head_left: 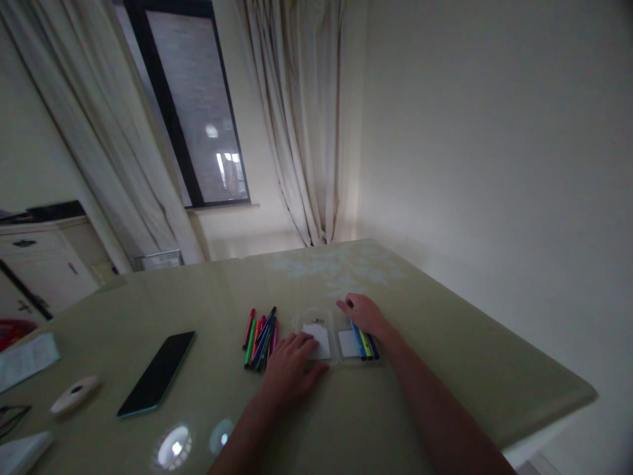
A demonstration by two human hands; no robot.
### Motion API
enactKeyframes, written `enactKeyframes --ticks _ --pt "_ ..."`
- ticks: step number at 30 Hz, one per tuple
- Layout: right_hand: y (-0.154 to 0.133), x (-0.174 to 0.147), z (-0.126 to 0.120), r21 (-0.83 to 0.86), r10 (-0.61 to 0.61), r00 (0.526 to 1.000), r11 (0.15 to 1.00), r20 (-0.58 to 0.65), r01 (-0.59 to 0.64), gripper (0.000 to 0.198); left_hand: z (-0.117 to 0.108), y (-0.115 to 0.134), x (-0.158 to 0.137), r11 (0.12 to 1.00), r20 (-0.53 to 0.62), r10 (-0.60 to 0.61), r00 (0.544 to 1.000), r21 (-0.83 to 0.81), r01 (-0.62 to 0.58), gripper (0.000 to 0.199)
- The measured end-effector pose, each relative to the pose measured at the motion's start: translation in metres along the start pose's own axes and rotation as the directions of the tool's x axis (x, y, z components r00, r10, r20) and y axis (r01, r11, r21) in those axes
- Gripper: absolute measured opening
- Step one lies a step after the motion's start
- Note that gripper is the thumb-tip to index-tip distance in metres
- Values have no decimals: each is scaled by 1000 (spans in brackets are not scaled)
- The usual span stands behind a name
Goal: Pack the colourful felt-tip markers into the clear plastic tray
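Note:
A clear plastic pen case [332, 336] lies unfolded on the table, with white paper inside both halves. My left hand [291, 363] rests over its left half, fingers stretched and thumb apart. My right hand [366, 313] is bent over the right half, its fingers closed on a marker pen whose dark tip end shows by the fingers. Blue, yellow-green and dark marker pens [364, 344] lie side by side under that hand, partly hidden by it. Left of the case, close to my left hand, is a loose pile of coloured marker pens [260, 340].
A black phone or tablet [157, 375] lies left of the pens. Farther left are a white oval object [75, 394], a pale sheet [28, 359] and a white box-like item [24, 452]. The glossy table [222, 284] ends near the wall on the right.

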State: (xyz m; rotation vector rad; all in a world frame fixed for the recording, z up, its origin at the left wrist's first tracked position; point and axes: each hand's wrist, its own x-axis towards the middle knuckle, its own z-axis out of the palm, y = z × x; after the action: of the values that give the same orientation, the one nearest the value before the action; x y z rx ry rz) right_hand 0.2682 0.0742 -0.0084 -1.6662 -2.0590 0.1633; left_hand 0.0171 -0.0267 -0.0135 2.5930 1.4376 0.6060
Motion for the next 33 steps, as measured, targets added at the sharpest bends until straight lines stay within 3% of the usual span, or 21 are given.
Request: enactKeyframes --ticks 5,8,11,14,16,19,23,28,33 --pt "-2 1 -9 196 -53 998 979 -26 57 62 1 0 2 1000 23 -13 1000 -20 14 39" --pt "-1 1 -25 352 21 989 936 -143 31 68 2 0 3 999 33 -16 999 -27 16 39" --pt "0 1 -37 503 141 938 863 -317 40 68 5 -2 3 1000 30 -3 1000 -8 3 40" --pt "-6 2 -38 593 265 872 804 -412 36 70 10 -7 5 997 -39 57 998 48 -55 41" --pt "-12 3 -31 631 321 855 776 -406 8 70 12 -15 6 991 -146 37 989 131 -18 44" --pt "-24 3 -17 673 355 870 739 -341 -38 70 13 -32 5 941 -276 -145 950 258 219 49" --pt "-37 2 -2 698 379 889 709 -256 -101 71 10 -56 -2 841 -229 -354 907 347 416 53" --pt "-48 -2 11 675 380 899 724 -218 -142 71 12 -70 -6 816 -166 -417 894 364 448 60" --pt "-59 -7 21 659 350 905 744 -244 -110 67 12 -61 -3 847 -242 -349 905 333 415 52"
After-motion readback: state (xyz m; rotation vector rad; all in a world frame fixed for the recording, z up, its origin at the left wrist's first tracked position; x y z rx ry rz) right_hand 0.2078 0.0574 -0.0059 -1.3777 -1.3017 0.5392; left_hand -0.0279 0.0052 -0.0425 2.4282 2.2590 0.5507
